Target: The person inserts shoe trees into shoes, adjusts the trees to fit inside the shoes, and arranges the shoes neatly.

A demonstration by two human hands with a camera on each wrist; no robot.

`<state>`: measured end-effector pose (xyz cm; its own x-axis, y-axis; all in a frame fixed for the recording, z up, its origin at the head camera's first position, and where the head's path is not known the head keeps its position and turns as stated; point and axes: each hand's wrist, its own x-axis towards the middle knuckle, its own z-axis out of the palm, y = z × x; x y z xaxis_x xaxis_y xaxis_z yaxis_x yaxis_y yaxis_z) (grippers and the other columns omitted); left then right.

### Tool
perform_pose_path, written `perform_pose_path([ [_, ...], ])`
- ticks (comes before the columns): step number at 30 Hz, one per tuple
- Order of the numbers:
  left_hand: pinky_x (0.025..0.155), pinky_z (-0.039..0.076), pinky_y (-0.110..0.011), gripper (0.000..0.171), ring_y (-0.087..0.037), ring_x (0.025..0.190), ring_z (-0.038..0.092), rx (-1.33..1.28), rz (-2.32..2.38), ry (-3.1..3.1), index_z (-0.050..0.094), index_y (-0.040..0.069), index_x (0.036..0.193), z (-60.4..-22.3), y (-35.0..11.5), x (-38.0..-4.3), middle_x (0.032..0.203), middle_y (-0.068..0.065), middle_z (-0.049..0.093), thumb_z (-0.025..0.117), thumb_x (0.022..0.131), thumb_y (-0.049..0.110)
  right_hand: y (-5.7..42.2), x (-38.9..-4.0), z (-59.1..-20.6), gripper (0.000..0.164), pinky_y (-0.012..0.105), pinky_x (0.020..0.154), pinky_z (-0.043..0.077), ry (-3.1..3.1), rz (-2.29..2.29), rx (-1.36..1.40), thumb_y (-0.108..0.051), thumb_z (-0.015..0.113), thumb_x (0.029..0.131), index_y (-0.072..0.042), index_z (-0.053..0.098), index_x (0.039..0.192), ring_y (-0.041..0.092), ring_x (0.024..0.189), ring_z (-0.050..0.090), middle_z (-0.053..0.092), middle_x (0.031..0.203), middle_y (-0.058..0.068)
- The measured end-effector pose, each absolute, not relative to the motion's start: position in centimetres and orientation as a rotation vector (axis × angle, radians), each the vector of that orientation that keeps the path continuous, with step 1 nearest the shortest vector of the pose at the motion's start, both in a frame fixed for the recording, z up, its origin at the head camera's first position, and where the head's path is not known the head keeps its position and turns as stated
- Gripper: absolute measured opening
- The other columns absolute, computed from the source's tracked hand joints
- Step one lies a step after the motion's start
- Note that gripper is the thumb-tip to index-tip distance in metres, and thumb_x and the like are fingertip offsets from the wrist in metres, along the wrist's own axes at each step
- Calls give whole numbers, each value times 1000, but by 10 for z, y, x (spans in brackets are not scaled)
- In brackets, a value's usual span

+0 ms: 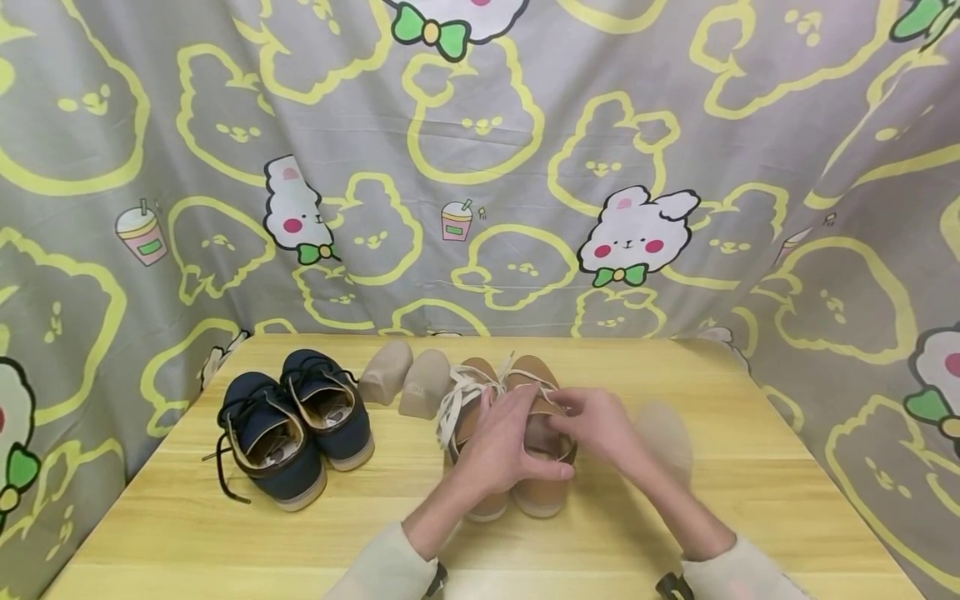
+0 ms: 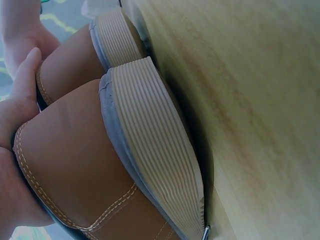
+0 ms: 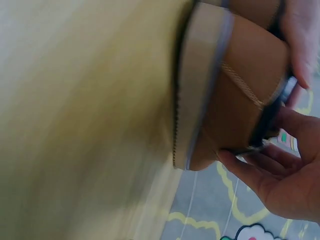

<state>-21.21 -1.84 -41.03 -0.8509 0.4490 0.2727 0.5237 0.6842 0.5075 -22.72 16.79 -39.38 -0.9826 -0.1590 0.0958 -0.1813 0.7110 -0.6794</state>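
Brown shoe [image 1: 542, 497] stood on the table [image 1: 712, 517] beside its matching shoe [image 2: 75, 140] | my left hand [image 1: 498, 446] lay spread across its opening; my right hand [image 1: 596, 421] pinched its rim | step: apparently opening the collar | next move likely called for a steadied heel

brown shoes [image 2: 65, 145]: smooth, leather-look | soles [image 2: 152, 145]: ribbed | tabletop [image 1: 225, 542]: wood-grained | curtain [image 1: 517, 200]: cloth

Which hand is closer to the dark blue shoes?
Left. The left hand is over the brown lace-up shoes, right of the navy lace-up shoes; the right hand is farther away, at the right-hand brown shoe.
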Motion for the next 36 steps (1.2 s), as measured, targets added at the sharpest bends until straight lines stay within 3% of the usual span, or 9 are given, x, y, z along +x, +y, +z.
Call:
perform_pose_path([
  [3,123,13,-64,114,-20,147,39,-806,-880,-2762,37,12,155,-410,-18,-213,156,-4,47,83,67,68,165,-227,-398,37,27,56,46,-2856,1111,267,-18,75,84,-9,75,120,11,62,55,75,87,4],
  [6,123,13,-64,114,-21,147,40,-811,-882,-2758,38,10,155,-410,-18,-213,156,-5,47,83,68,67,164,-228,-400,36,24,51,38,-2846,1091,249,-17,76,83,-10,76,119,9,53,43,67,75,-1],
  [15,122,14,-66,114,-22,147,39,-807,-886,-2764,37,10,155,-411,-19,-213,157,-6,46,83,69,68,161,-227,-405,36,24,51,41,-2808,1109,227,-17,78,82,-11,77,117,9,53,47,73,84,-1],
  [24,121,14,-67,113,-22,148,39,-808,-902,-2759,37,10,156,-410,-19,-211,158,-5,45,82,69,68,163,-226,-409,36,26,63,50,-2793,1103,227,-16,77,81,-14,76,117,11,76,64,78,105,3],
  [36,122,13,-65,115,-23,149,38,-801,-902,-2770,35,9,157,-408,-19,-211,159,-6,44,83,70,67,164,-227,-410,33,25,56,44,-2777,1148,221,-14,79,80,-13,77,112,11,61,52,76,93,0],
])
